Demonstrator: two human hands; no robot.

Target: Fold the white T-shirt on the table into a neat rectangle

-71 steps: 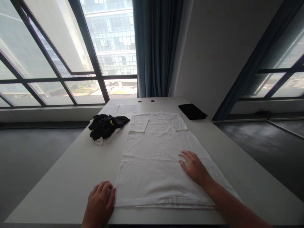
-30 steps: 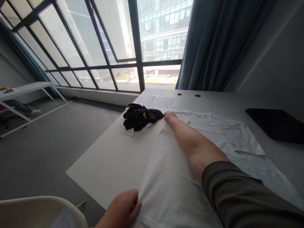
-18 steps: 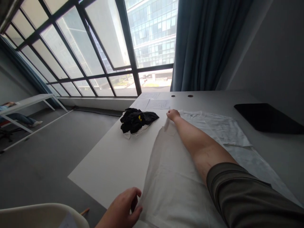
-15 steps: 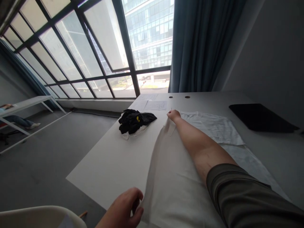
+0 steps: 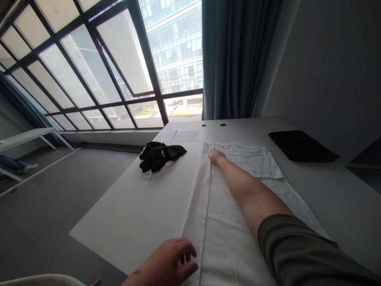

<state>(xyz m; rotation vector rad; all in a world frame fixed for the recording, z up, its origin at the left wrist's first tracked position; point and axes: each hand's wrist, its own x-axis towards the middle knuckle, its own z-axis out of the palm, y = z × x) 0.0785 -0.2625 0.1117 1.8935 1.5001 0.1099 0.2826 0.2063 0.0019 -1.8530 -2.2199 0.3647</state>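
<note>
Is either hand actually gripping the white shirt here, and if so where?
Neither grips it. The left hand lies flat at the near folded edge of the white shirt; the right hand presses the fold's far end near the collar.

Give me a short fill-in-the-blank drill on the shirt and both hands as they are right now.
1. The white T-shirt lies on a ____ table.
2. The right hand rests at the shirt's ____ end, near the collar.
3. The left hand lies with fingers spread at the shirt's ____ end.
4. The crumpled pile left of the shirt is mostly ____.

Missing words: white; far; near; black
</note>
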